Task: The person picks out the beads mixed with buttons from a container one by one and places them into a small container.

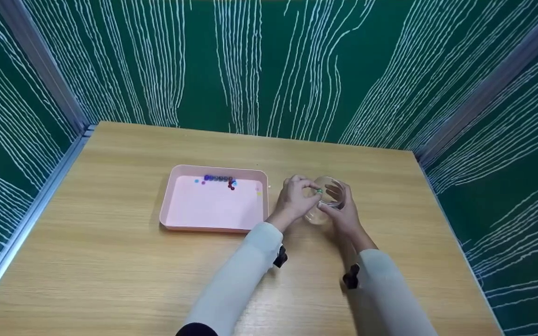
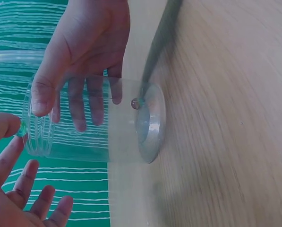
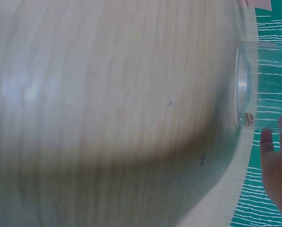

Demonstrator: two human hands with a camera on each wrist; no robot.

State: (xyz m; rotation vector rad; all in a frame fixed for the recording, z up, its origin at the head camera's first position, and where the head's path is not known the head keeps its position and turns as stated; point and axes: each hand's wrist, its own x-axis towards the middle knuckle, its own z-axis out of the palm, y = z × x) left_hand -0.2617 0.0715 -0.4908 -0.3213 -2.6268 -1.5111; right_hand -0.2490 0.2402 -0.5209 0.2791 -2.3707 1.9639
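Observation:
A clear jar (image 1: 316, 217) stands upright on the table, its mouth toward the top. My right hand (image 1: 347, 215) grips it from the right, thumb on the near side and fingers around the far side. At the jar's rim my left hand (image 1: 293, 198) pinches a small green marble (image 2: 22, 128) between thumb and forefinger. The other fingers of that hand are spread apart in the left wrist view. One brownish marble (image 2: 135, 103) lies inside the jar at its bottom. In the right wrist view, only part of the right hand (image 3: 278, 165) shows beside the jar.
Left of the jar sits a pink tray (image 1: 203, 207). Along its far side lie a row of dark and purple marbles (image 1: 217, 178), a few dark red ones (image 1: 231, 185) and small coloured dots. Green walls with white streaks border the wooden table (image 1: 133, 270).

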